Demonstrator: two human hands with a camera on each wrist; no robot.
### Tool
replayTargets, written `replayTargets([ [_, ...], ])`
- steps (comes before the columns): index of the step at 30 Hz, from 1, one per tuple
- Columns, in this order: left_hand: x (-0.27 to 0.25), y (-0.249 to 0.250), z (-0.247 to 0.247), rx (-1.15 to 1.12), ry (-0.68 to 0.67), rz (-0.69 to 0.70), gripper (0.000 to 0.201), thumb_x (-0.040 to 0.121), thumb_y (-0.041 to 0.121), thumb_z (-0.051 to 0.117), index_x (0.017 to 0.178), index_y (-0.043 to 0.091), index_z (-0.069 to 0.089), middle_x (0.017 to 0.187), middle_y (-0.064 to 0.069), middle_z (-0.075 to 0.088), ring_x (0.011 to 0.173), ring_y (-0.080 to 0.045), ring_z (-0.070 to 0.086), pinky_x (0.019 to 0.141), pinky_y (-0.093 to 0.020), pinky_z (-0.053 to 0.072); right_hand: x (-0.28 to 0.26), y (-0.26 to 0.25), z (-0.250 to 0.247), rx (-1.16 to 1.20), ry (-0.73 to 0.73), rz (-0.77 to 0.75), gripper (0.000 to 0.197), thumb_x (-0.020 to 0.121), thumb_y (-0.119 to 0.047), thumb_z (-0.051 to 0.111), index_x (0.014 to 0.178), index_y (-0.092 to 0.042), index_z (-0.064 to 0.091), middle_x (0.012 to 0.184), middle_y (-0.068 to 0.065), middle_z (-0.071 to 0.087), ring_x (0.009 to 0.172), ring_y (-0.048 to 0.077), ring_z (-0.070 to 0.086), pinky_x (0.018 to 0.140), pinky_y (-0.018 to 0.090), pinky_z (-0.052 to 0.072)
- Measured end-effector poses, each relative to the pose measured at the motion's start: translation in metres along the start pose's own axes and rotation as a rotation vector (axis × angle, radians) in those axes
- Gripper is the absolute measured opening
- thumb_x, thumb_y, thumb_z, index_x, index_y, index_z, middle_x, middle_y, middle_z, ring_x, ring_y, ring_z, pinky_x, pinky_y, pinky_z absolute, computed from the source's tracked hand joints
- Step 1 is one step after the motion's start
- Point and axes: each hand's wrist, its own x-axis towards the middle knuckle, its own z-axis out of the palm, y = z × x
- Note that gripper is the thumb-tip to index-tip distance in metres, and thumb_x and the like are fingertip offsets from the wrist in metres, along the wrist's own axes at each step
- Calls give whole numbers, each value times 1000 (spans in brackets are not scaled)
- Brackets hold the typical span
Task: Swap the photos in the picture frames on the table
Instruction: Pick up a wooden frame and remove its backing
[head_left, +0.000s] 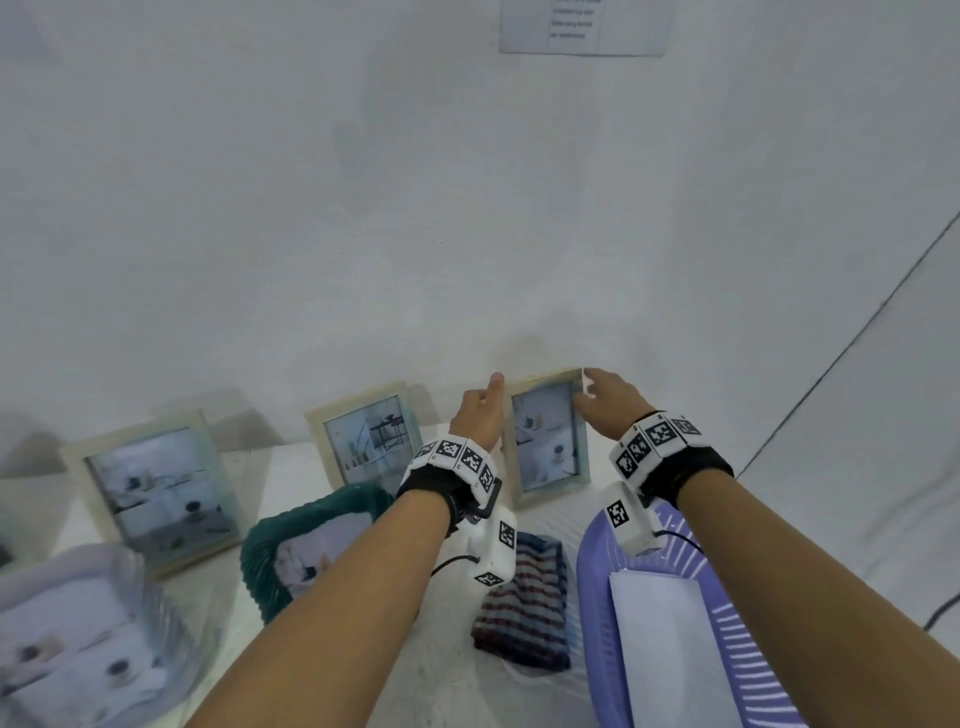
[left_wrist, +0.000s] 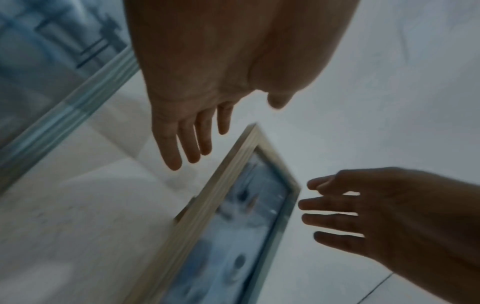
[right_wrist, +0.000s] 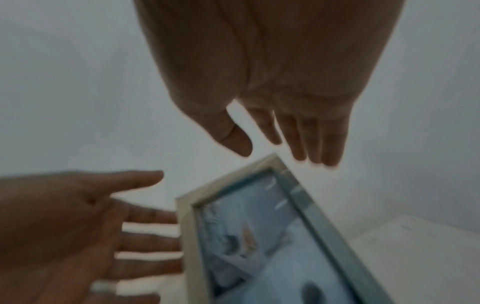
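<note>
Three light wooden picture frames stand against the wall: a left frame (head_left: 156, 493), a middle frame (head_left: 366, 436) and a right frame (head_left: 548, 436) (left_wrist: 233, 216) (right_wrist: 259, 236), each with a bluish photo. My left hand (head_left: 483, 410) (left_wrist: 192, 133) (right_wrist: 103, 226) is at the right frame's left edge with its fingers straight and spread. My right hand (head_left: 608, 400) (left_wrist: 363, 211) (right_wrist: 285, 133) is at its upper right corner, fingers also straight. Neither hand grips the frame. I cannot tell whether the fingertips touch it.
In front of the frames lie a green basket (head_left: 260, 551) with photos, a clear basket (head_left: 171, 623) with photos at bottom left, a striped cloth (head_left: 524, 603) and a purple basket (head_left: 592, 597) holding white paper. The wall is close behind the frames.
</note>
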Motion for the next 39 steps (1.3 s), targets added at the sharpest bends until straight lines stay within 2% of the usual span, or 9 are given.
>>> replayTargets([
  [3, -14, 23, -24, 99, 86, 151, 50, 96, 51, 45, 130, 14, 50, 135, -8, 54, 122, -27, 52, 105, -39, 42, -11, -26, -6, 53, 239, -123, 55, 96, -19, 45, 148, -10, 30, 149, 15, 36, 136, 31, 35, 110, 36, 28],
  [5, -24, 45, -51, 149, 87, 253, 29, 94, 44, 53, 108, 19, 61, 122, -7, 63, 114, -26, 59, 101, -41, 46, -16, -53, -4, 80, 359, -221, 50, 95, -17, 46, 144, -13, 37, 143, 14, 40, 131, 32, 35, 105, 37, 31],
  [8, -40, 72, -100, 226, 83, 271, 20, 91, 37, 59, 99, 20, 66, 105, -3, 70, 97, -19, 68, 86, -36, 54, -20, -94, 6, 106, 384, -353, 43, 94, -17, 47, 137, -15, 46, 134, 12, 47, 124, 30, 43, 101, 36, 35],
  [11, -49, 79, -152, 479, 166, 226, 24, 90, 32, 63, 108, 16, 67, 102, -4, 69, 97, -19, 67, 72, -27, 50, -17, -129, 24, 129, 220, -442, 45, 95, -19, 48, 139, -14, 44, 131, 11, 53, 117, 27, 52, 102, 38, 40],
  [14, -46, 62, -190, 787, 241, 85, 33, 89, 29, 68, 115, 10, 67, 115, -10, 66, 108, -26, 62, 77, -28, 44, -11, -150, 47, 88, 0, -403, 52, 97, -20, 46, 147, -13, 34, 141, 11, 48, 126, 27, 48, 104, 33, 35],
  [18, -40, 22, -213, 982, 96, -78, 45, 85, 32, 72, 117, 2, 66, 103, -11, 69, 100, -27, 68, 72, -28, 47, 3, -156, 79, 17, -191, -314, 56, 100, -21, 42, 150, -5, 23, 153, 15, 31, 138, 30, 35, 112, 38, 30],
  [26, -23, -13, -215, 888, -33, -12, 19, 87, 13, 68, 97, -3, 67, 83, -12, 75, 63, -13, 69, 72, -30, 60, 12, -159, 105, 201, -248, -228, 55, 94, -16, 46, 146, -5, 33, 146, 16, 43, 126, 33, 49, 101, 49, 45],
  [32, -30, 15, -233, 724, 49, 113, 20, 90, 13, 66, 105, 1, 64, 86, -16, 74, 78, -23, 72, 83, -40, 59, 0, -176, 74, 459, -146, -257, 41, 95, -19, 52, 135, -8, 49, 119, 18, 64, 108, 35, 62, 90, 53, 53],
  [39, -86, 63, -263, 346, 160, 411, 16, 94, 20, 62, 99, 5, 61, 95, -14, 69, 82, -19, 67, 81, -33, 57, -61, -201, 27, 536, 231, -442, 31, 89, -19, 52, 115, -12, 67, 106, 5, 71, 100, 21, 65, 90, 44, 53],
])
